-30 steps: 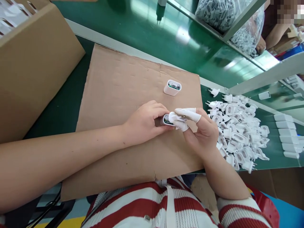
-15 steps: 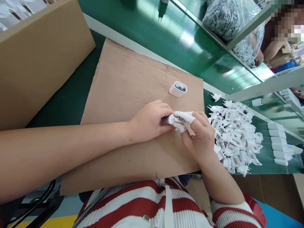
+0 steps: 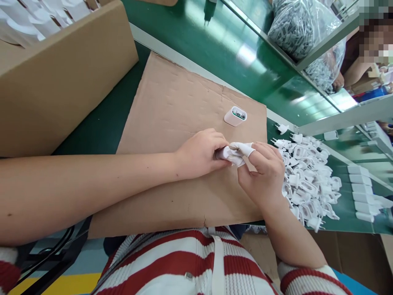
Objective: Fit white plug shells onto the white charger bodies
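Both hands meet over a sheet of cardboard (image 3: 172,106) on the green bench. My left hand (image 3: 199,153) is closed round a small white charger housing (image 3: 223,153), which shows only between the fingers. My right hand (image 3: 264,174), with white finger cots on thumb and forefinger, pinches a white plug part against the open end of that housing. A second white charger housing (image 3: 235,116) lies alone on the cardboard just beyond the hands, its open end showing a green board.
A heap of several white plug parts (image 3: 307,180) lies right of my right hand. A big cardboard box (image 3: 61,78) stands at the left. White housings (image 3: 359,192) line the far right. Bagged parts (image 3: 301,24) sit behind a metal rail, and another person is at the top right.
The plug part has been pushed closer onto the housing, so the green board seen a second ago is hidden. The hands have closed together; the view has drifted slightly.
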Available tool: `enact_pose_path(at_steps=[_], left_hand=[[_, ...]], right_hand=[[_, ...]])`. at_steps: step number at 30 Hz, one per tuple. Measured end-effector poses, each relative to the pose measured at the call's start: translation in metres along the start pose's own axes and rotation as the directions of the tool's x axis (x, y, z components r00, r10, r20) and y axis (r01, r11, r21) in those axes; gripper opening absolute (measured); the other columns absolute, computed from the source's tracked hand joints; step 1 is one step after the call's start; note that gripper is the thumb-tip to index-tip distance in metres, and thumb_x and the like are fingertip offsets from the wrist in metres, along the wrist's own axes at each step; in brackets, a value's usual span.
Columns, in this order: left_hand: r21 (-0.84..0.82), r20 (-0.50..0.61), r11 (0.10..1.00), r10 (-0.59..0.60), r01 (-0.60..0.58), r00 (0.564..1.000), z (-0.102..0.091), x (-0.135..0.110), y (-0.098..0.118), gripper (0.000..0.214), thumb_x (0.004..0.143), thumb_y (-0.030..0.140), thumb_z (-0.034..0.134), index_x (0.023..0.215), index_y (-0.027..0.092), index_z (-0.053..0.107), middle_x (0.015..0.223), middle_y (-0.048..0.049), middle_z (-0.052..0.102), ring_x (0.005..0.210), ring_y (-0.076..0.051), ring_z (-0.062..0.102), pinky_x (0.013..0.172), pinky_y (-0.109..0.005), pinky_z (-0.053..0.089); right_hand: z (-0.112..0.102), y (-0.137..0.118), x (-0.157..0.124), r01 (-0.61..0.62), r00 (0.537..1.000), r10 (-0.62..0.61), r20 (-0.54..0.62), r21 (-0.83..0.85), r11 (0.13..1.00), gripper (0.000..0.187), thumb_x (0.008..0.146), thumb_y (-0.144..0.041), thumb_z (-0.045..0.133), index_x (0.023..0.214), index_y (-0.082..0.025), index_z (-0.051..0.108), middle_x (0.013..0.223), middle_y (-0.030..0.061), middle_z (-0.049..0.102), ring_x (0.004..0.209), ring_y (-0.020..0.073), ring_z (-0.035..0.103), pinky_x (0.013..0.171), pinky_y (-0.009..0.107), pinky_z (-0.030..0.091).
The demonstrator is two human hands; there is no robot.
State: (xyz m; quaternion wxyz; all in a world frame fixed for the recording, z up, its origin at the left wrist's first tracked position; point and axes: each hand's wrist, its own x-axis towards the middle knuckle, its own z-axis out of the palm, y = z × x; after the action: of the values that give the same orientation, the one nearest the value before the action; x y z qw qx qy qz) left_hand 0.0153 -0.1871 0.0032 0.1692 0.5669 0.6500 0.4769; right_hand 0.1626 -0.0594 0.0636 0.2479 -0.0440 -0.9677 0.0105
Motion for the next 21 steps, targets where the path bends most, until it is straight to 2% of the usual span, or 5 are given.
enact_pose_path(at_steps=[7,12,14,18,21], left_hand=[[-0.011,-0.010,1.000,-0.013,0.013,1.000,-0.0008,0.0008,0.0003,0.019,0.087,0.035,0.077,0.088,0.018,0.069,0.091,-0.0052,0.071,0.090,-0.024,0.062,0.082,-0.036,0.047],[0.001,-0.009,0.999,-0.036,0.036,0.999,-0.0004,0.0013,0.0012,0.019,0.087,0.036,0.075,0.085,0.019,0.068,0.089,-0.0055,0.069,0.089,-0.024,0.061,0.080,-0.035,0.047],[0.014,-0.018,0.999,-0.050,0.050,0.999,0.0003,0.0014,0.0032,0.020,0.087,0.036,0.074,0.082,0.019,0.066,0.087,-0.0054,0.068,0.087,-0.024,0.061,0.078,-0.035,0.047],[0.034,-0.039,0.996,-0.075,0.077,0.996,0.0009,0.0008,0.0074,0.024,0.087,0.038,0.074,0.078,0.019,0.063,0.085,-0.0056,0.065,0.085,-0.024,0.059,0.076,-0.034,0.046],[0.030,-0.046,0.996,-0.077,0.079,0.996,0.0016,0.0003,0.0064,0.023,0.087,0.039,0.074,0.079,0.019,0.064,0.084,-0.0053,0.065,0.084,-0.024,0.059,0.076,-0.035,0.046]], right_hand=[[-0.0025,-0.0002,0.0016,-0.003,1.000,0.003,0.013,0.001,1.000,0.017,0.083,-0.013,0.062,0.073,-0.026,0.059,0.070,-0.0007,0.063,0.066,0.0182,0.058,0.098,0.040,0.053],[-0.0043,-0.0020,0.0034,0.001,0.999,-0.001,0.043,0.005,1.000,0.016,0.083,-0.013,0.062,0.077,-0.027,0.062,0.072,-0.0007,0.064,0.069,0.0189,0.060,0.099,0.041,0.053],[-0.0038,-0.0020,0.0051,-0.005,0.999,0.005,0.033,-0.002,1.000,0.016,0.082,-0.012,0.062,0.075,-0.026,0.062,0.070,-0.0002,0.063,0.069,0.0188,0.060,0.095,0.039,0.053],[-0.0036,0.0008,0.0094,-0.037,0.997,0.031,0.074,0.073,0.997,0.014,0.081,-0.014,0.062,0.071,-0.024,0.059,0.066,0.0009,0.057,0.066,0.0184,0.058,0.072,0.033,0.051],[-0.0019,0.0035,0.0093,-0.033,0.997,0.025,0.076,0.098,0.995,0.016,0.081,-0.015,0.062,0.068,-0.024,0.057,0.066,0.0008,0.056,0.065,0.0182,0.058,0.074,0.034,0.051]])
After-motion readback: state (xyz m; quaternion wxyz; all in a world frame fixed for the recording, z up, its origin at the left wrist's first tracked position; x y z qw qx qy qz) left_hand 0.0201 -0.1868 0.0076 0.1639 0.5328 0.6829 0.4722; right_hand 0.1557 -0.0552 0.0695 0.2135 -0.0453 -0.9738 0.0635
